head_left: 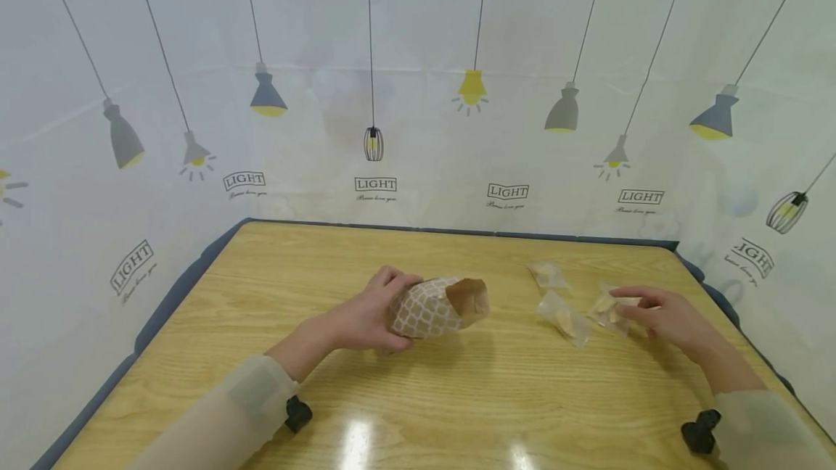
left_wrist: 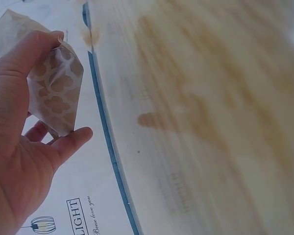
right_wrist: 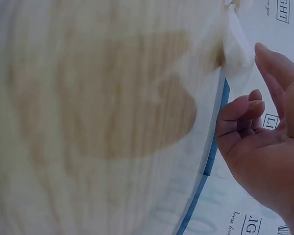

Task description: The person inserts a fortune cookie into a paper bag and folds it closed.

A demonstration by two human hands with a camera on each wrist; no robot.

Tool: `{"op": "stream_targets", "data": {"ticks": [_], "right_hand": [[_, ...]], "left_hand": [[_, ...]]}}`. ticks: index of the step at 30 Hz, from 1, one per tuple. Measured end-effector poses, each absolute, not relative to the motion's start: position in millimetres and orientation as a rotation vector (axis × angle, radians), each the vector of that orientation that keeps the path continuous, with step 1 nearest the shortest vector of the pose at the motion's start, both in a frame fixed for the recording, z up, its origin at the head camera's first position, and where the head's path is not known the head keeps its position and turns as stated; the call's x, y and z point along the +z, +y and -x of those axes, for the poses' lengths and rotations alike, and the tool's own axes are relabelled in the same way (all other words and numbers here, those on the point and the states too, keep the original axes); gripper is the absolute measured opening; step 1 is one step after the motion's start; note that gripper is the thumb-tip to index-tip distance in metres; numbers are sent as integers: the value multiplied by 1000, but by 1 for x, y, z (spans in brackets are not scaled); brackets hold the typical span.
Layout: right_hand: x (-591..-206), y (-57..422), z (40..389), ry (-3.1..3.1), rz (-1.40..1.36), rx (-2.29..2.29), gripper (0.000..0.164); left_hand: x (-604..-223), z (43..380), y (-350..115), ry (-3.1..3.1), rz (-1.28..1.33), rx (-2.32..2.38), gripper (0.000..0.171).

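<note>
My left hand (head_left: pixel 372 314) grips a brown paper bag (head_left: pixel 427 308) with a white lattice pattern around its closed end. The bag lies on its side in the air over the table, its open mouth facing right. In the left wrist view, thumb and fingers wrap the bag's end (left_wrist: pixel 59 93). At the right, my right hand (head_left: pixel 673 321) reaches over a small clear packet (head_left: pixel 607 310) with something pale inside, fingers spread apart. The right wrist view has a fingertip right at the packet's edge (right_wrist: pixel 237 51).
Two more clear packets lie just left of the right hand, one farther back (head_left: pixel 548 275) and one nearer (head_left: pixel 564 319). The wood-grain table (head_left: pixel 490 397) ends at a dark blue edging, with a lamp-printed white sheet (head_left: pixel 424 93) standing behind it.
</note>
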State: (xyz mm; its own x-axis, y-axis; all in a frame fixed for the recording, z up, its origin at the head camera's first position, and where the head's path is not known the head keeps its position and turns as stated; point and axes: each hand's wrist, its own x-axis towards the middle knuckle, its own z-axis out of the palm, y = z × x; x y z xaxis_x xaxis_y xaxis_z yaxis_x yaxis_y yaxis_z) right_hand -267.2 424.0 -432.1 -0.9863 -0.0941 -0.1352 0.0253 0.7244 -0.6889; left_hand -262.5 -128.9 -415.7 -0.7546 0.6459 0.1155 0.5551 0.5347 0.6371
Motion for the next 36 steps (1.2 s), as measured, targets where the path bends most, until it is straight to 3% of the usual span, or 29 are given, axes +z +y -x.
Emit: {"op": "stream_targets", "data": {"ticks": [26, 36], "right_hand": [[-433, 428, 265, 2736, 61, -1099, 65], [-416, 422, 253, 2814, 115, -1113, 70]], "left_hand": [[-417, 262, -125, 2622, -1037, 1008, 97], [-415, 261, -125, 2626, -1033, 1020, 97]]}}
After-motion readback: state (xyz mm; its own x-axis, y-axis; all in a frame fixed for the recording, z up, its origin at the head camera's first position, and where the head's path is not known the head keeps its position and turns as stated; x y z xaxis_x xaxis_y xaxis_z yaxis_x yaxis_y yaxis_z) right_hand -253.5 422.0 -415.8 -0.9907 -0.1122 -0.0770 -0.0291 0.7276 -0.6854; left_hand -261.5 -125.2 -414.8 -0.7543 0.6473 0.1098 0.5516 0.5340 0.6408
